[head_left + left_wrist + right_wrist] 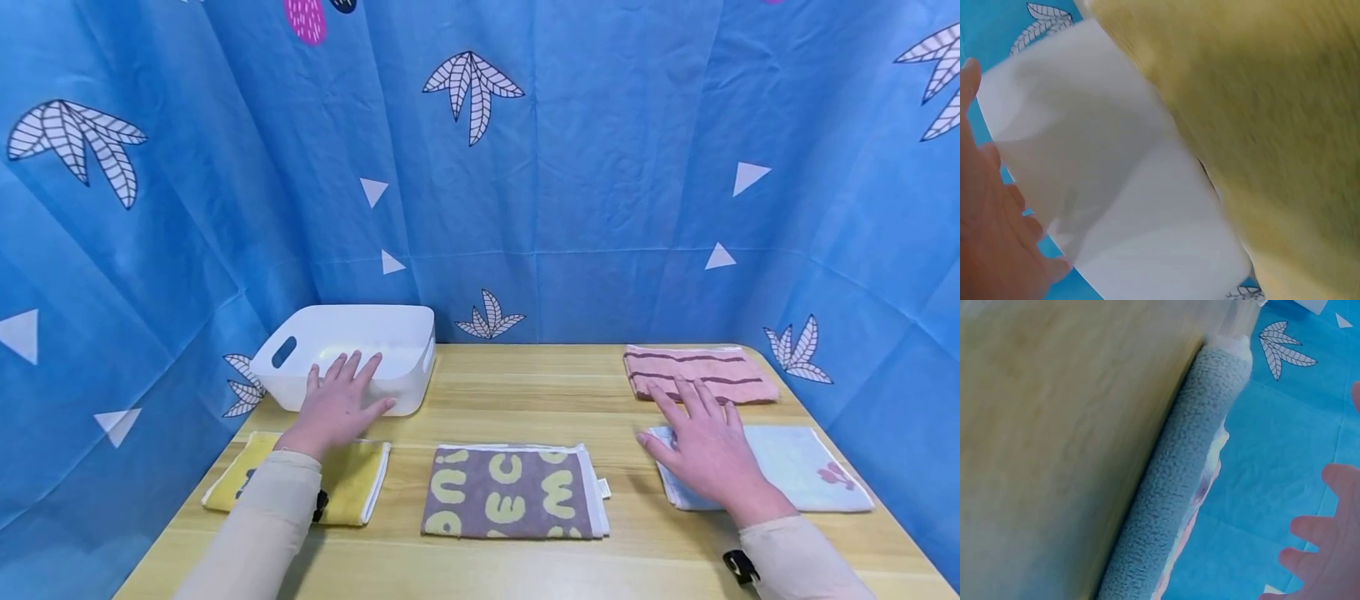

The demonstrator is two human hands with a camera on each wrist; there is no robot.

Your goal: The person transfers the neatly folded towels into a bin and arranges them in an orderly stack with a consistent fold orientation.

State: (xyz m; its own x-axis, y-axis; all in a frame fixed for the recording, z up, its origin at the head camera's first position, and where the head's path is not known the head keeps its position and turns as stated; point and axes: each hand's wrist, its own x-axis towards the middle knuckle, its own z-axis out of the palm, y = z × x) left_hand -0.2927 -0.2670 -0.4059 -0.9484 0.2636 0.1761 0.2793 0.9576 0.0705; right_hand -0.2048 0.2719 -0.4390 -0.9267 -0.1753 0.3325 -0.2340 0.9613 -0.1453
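My left hand [335, 408], fingers spread, is over the yellow towel [348, 479] and overlaps the front wall of the white plastic basket [408, 387] in the head view. In the left wrist view its fingers [1034, 228] show beside the white basket wall [1147, 187]. My right hand [708, 450] has its fingers spread above the folded light blue towel [795, 467]. Its fingertips overlap the near edge of the pink striped towel [697, 367]. Neither hand holds anything. In the right wrist view the blue towel's fuzzy folded edge [1166, 469] appears left of the fingers [1313, 531].
A folded purple-brown towel [517, 492] with yellow-green letters lies at the front middle of the wooden table [525, 392]. Blue curtains [585, 183] with leaf prints enclose the back and both sides. The basket stands at the back left, its handle slot facing left.
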